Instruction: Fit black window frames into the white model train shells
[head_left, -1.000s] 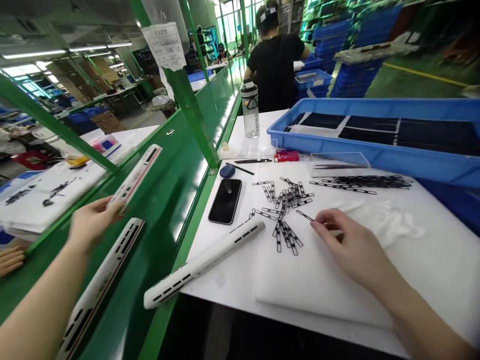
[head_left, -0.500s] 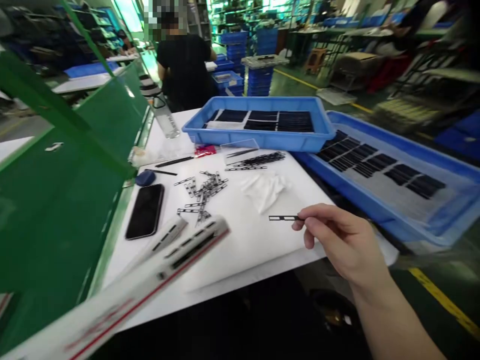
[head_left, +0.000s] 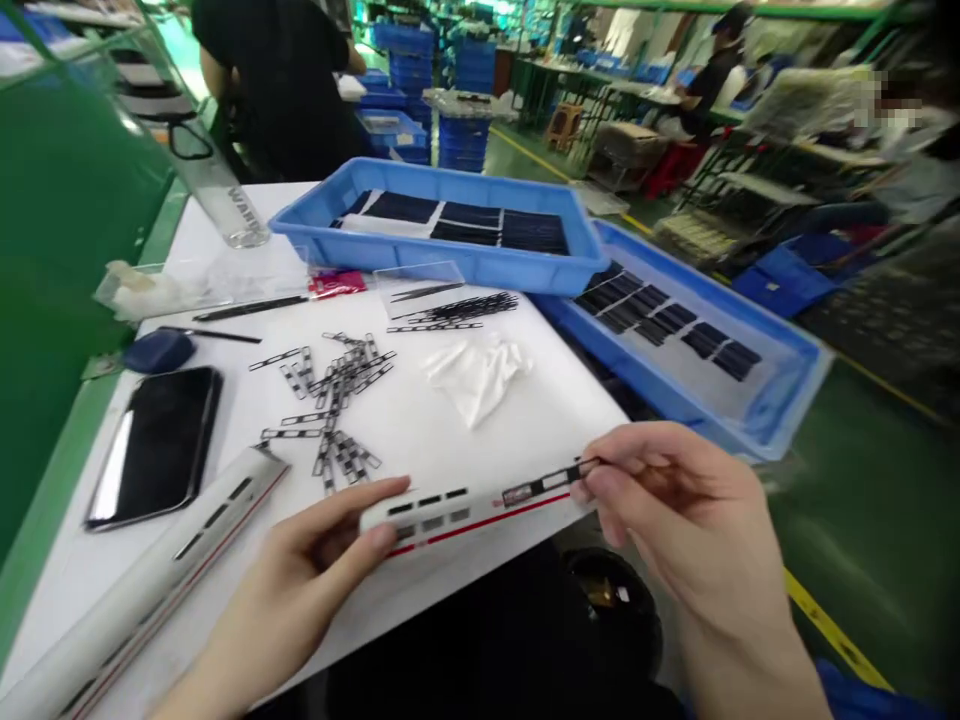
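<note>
My left hand (head_left: pixel 322 570) grips one end of a white model train body (head_left: pixel 484 508) with a red stripe and dark windows, thumb in front and fingers over the top. Between the thumb and fingers of my right hand (head_left: pixel 660 500) is a thin black window-frame strip (head_left: pixel 551 482). Its far end lies over the side of the train body; I cannot tell whether it touches. A second white train body (head_left: pixel 150 590) rests on the left of the table. Many loose black window-frame strips (head_left: pixel 341 385) lie in a heap behind my left hand.
Beyond the crumpled white cloth (head_left: pixel 480 375) are dark thin strips (head_left: pixel 465 308). Two blue trays (head_left: pixel 450 262) with dark pieces stand at the back and right. A phone (head_left: pixel 157 445), a bottle (head_left: pixel 225 200) and a green partition (head_left: pixel 67 200) are on the left. A person in black (head_left: pixel 277 90) sits behind.
My left hand has come into view with a train body, which now lies level in front of me. The strip in my right hand is now at its side. The view has shifted.
</note>
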